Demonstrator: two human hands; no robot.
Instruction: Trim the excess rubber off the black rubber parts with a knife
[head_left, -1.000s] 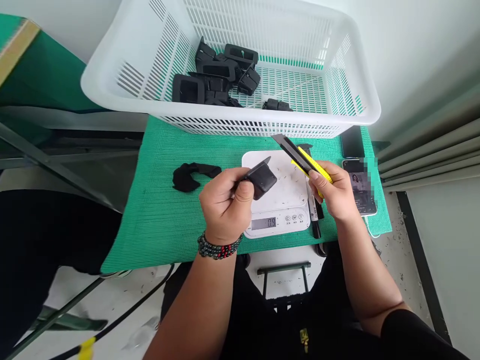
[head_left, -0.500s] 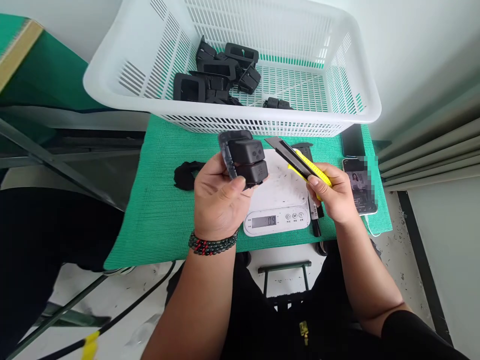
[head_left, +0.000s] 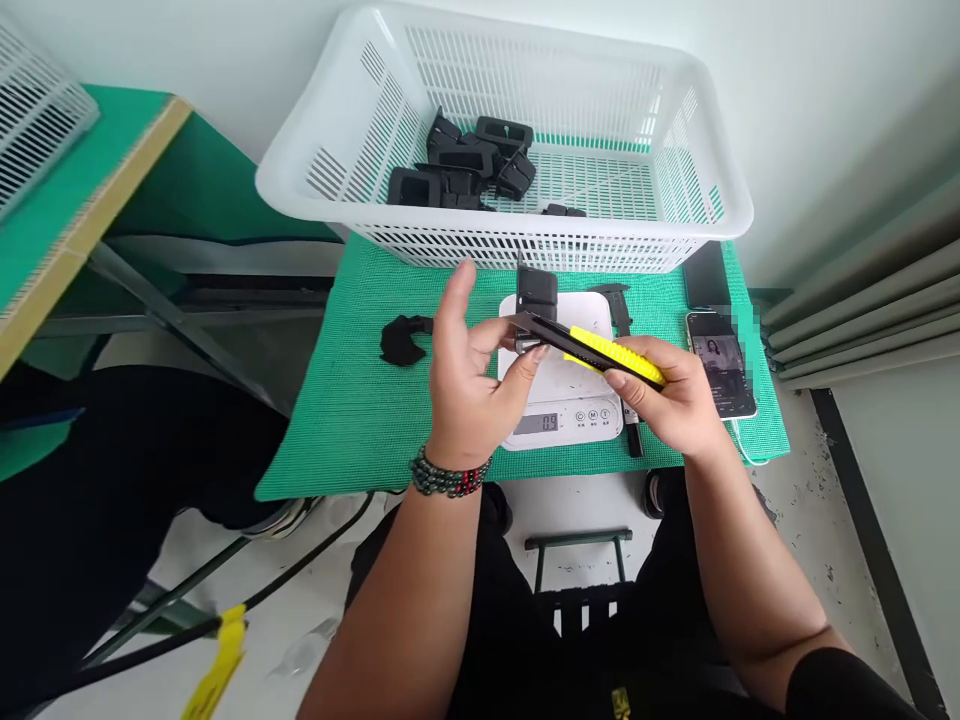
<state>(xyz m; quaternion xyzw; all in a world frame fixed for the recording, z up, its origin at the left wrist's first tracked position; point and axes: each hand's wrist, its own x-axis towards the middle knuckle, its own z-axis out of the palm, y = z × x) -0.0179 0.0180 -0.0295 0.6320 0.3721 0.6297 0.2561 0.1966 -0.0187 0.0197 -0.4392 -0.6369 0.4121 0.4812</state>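
Green mesh covers the worktop (head_left: 360,430), where 1 white basket (head_left: 510,222) holds overlapping black pieces (head_left: 465,160), too jumbled to count exactly. Over 1 scale (head_left: 570,425), the left hand's (head_left: 480,390) fingers pinch 1 black part (head_left: 538,287), its lower end partly hidden by the blade of 1 yellow knife (head_left: 615,352), gripped in the right hand's (head_left: 667,395) fingers.

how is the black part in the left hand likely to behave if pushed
The black part is probably stiff: its edges look straight in the left hand. It seems unlikely to roll, given its boxy, flat-sided shape.
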